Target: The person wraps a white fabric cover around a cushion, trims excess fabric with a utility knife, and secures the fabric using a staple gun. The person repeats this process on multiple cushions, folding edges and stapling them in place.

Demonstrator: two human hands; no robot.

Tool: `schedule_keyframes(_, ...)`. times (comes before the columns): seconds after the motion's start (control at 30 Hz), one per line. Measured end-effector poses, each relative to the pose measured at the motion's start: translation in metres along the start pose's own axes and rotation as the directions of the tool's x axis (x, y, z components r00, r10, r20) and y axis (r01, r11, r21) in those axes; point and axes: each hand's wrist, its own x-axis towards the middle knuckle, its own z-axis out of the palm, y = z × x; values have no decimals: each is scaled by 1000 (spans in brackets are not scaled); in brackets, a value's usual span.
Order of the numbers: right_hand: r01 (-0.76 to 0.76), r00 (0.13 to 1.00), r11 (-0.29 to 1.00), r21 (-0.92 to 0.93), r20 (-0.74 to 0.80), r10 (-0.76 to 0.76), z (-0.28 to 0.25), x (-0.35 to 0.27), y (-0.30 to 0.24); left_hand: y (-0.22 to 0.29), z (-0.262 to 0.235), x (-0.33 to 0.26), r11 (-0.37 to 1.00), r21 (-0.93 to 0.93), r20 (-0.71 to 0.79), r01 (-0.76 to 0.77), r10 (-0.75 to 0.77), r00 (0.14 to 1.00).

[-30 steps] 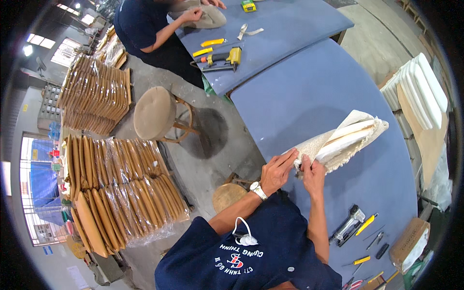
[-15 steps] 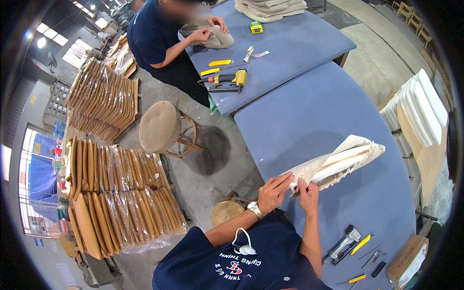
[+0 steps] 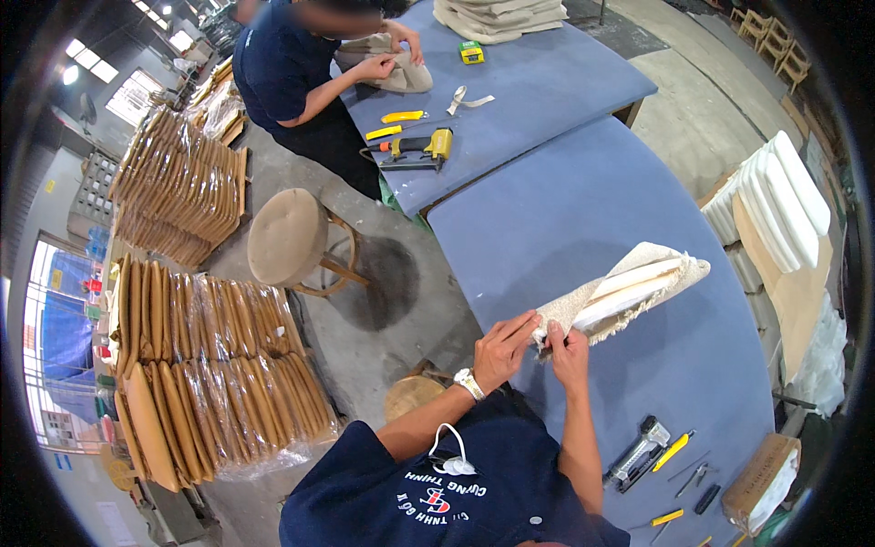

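Note:
A seat cushion (image 3: 629, 290) stands tilted on the blue table in front of me, beige fabric wrapped partly around white padding and a pale board-like layer. Its fabric has a frayed edge. At the near left end, my left hand (image 3: 504, 350) grips the cushion with its fingers together along the fabric edge; the thumb is hidden. Close beside it, my right hand (image 3: 570, 357) is closed on the same fabric, thumb pressed against the fold. A watch (image 3: 469, 383) is on my left wrist.
A staple gun (image 3: 638, 453), a yellow cutter (image 3: 672, 452) and small tools lie near right, beside a cardboard box (image 3: 761, 483). Across the table a person (image 3: 292, 73) handles another cushion. Left are a round stool (image 3: 290, 239) and wrapped brown cushions (image 3: 214, 392). White pads (image 3: 775, 205) are stacked right.
The whole view has shifted slightly, moving the scene a little left. Both hands keep their hold at the cushion's near end, with the fingers slightly adjusted.

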Motion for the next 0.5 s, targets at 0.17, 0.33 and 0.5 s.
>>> schedule_keyframes(0.17,35,999,999,-30,-8,-35,3,5,4,-6,1,2,1000,3,-27,-16,16,999)
schedule_keyframes(0.33,40,999,999,-29,-9,-41,3,6,9,-6,2,0,998,-51,-11,29,-29,1000)
schedule_keyframes(0.5,94,995,995,-21,-38,-94,5,9,17,0,-5,6,983,-172,14,58,-57,998)
